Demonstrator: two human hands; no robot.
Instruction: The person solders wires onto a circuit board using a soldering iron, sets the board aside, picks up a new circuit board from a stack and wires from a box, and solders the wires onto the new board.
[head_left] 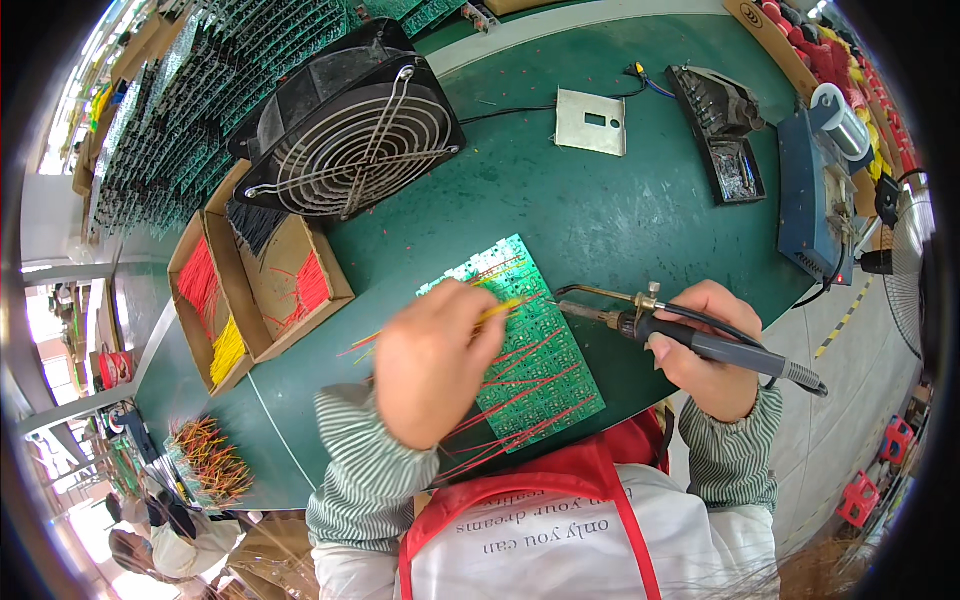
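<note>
A green circuit board panel (545, 355) lies on the table in front of me, with several red wires (530, 383) standing off it toward its left. Over its left half, my left hand (432, 360) is closed, pinching yellow wires (497, 311) between thumb and finger. My right hand (712, 345) grips a soldering iron (715, 347) with a dark grey handle. The iron's tip, beside a thin metal tube with a black hose, points at the board's right edge. Whether the tip touches the board, I cannot tell. Part of the board is hidden under my left hand.
A cardboard box (262, 350) holds red, yellow and black wires at left, below a black fan (365, 150). Wired boards (208, 462) sit at the lower left. A metal plate (590, 122), an iron stand (722, 130) and a blue unit with a solder spool (841, 122) stand farther back.
</note>
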